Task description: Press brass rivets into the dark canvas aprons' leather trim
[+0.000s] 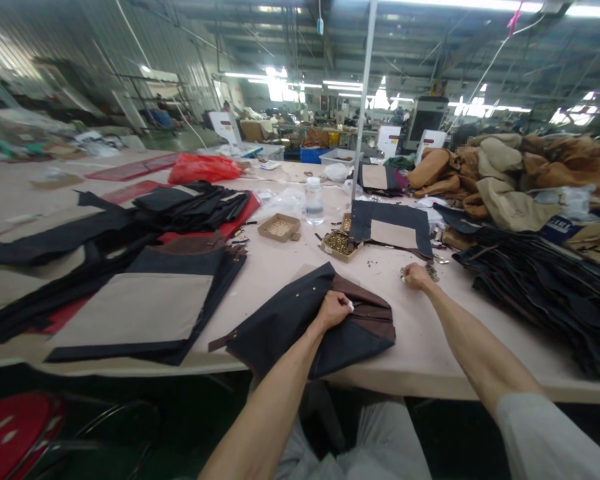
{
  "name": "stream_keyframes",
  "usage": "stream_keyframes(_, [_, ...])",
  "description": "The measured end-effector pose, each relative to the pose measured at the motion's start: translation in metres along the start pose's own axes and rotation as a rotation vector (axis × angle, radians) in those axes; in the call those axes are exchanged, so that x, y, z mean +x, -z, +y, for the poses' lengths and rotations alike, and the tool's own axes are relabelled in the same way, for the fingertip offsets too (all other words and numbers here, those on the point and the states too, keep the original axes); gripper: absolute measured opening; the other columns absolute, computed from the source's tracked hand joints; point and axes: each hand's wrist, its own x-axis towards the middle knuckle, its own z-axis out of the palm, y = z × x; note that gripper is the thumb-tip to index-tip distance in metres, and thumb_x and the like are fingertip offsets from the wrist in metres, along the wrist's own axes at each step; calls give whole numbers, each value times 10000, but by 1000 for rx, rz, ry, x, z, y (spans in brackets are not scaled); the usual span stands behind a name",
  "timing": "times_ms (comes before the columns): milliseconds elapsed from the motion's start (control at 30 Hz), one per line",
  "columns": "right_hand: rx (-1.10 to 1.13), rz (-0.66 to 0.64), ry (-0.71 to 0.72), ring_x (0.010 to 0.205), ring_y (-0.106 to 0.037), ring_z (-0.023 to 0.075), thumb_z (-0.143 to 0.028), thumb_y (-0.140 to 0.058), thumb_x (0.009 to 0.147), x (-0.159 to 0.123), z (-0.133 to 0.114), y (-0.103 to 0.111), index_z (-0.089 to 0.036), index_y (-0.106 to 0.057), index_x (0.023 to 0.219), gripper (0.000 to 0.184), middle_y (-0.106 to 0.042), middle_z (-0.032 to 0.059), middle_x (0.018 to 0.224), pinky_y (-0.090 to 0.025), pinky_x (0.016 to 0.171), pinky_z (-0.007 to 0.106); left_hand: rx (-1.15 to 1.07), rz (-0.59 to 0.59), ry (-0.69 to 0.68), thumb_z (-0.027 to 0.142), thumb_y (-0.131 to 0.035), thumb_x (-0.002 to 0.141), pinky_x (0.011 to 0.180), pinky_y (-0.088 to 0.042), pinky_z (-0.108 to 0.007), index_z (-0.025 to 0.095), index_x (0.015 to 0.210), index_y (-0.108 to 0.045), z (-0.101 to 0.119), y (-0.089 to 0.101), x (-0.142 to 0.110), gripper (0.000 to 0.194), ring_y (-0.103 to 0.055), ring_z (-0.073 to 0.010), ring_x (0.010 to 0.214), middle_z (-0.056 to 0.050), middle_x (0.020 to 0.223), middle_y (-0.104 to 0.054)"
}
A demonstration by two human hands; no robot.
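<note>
In front of me on the table lies a dark navy fabric piece (280, 317) with brown panels and small brass-coloured studs, partly folded and bunched. My left hand (334, 311) is closed on it where the navy meets the brown, and something white covers a fingertip. Out to the right, my right hand (416, 276) rests at the tabletop with its fingers pinched together, also with white at a fingertip. Beside it is a small pile of metal pieces (433, 272). Whatever those fingers hold, if anything, is too small to tell.
Small boxes of brass hardware (341, 245) and pale pieces (279, 229) stand ahead, near a clear bottle (314, 201). Finished-looking navy pieces with beige pockets (135, 307) lie left. A dark fabric stack (540, 293) fills the right. A thin pole (364, 100) rises behind.
</note>
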Motion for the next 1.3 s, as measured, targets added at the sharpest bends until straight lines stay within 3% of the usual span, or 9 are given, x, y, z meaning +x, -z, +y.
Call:
stream_keyframes(100, [89,127,121,738,-640,192,-202,-613,734,-28,-21,-10,-163,-753,860,192,-723,70,809,-451,689,253,-63,-23,-32,207,-726,661,631,-447,-240,117,794,-792,1,2,-2,173,-618,-137,657,-45,737,-737])
stream_keyframes(233, [386,378,443,754,-616,180,-299,-611,865,-93,-72,-46,-200,-750,958,194,-689,72,902,-486,744,292,-140,-91,-62,361,-737,734,591,-407,-227,107,812,-804,6,8,-6,274,-568,-117,598,-45,686,-717])
stream_keyframes(367, [482,370,590,774,-608,163,-241,-564,928,-145,-122,-77,-220,-748,938,186,-649,69,921,-482,707,271,-226,-235,-78,439,-682,808,564,-390,-215,84,783,-794,11,16,-11,373,-542,-102,558,-69,651,-701])
stream_keyframes(500, [552,369,647,804,-620,169,-219,-588,907,-157,-138,-87,-228,-746,896,158,-641,65,925,-508,719,278,-285,-290,-26,463,-746,755,564,-408,-214,84,903,-802,10,19,-12,411,-576,-112,570,-92,710,-728])
stream_keyframes(600, [657,324,616,853,-650,193,-251,-629,867,-155,-133,-86,-221,-749,893,127,-670,73,945,-544,766,312,-310,-249,15,411,-759,726,543,-392,-206,80,879,-800,5,15,-11,367,-548,-97,535,-87,684,-721])
stream_keyframes(667, [754,263,505,866,-674,211,-304,-660,836,-153,-129,-87,-209,-752,927,161,-704,82,963,-564,772,329,-297,-217,36,373,-754,712,532,-378,-199,84,843,-798,2,11,-9,321,-524,-87,514,-74,655,-712])
stream_keyframes(800, [968,46,192,684,-695,217,-451,-716,770,-147,-126,-91,-149,-755,1021,395,-748,85,819,-586,644,329,-268,-233,45,328,-740,693,528,-367,-193,91,825,-799,-2,8,-7,278,-512,-82,503,-58,629,-701])
stream_keyframes(900, [1050,-64,108,578,-674,208,-492,-744,733,-143,-127,-95,-119,-766,968,441,-732,78,694,-570,578,314,-280,-255,50,330,-736,696,527,-362,-194,86,859,-801,-2,8,-7,300,-512,-84,506,-59,622,-696])
stream_keyframes(1300, [1164,-39,54,608,-678,201,-486,-771,722,-144,-120,-110,-131,-763,960,428,-738,71,722,-563,587,302,-354,-306,42,271,-686,736,530,-368,-199,58,896,-787,3,12,-9,285,-511,-78,515,-87,670,-713])
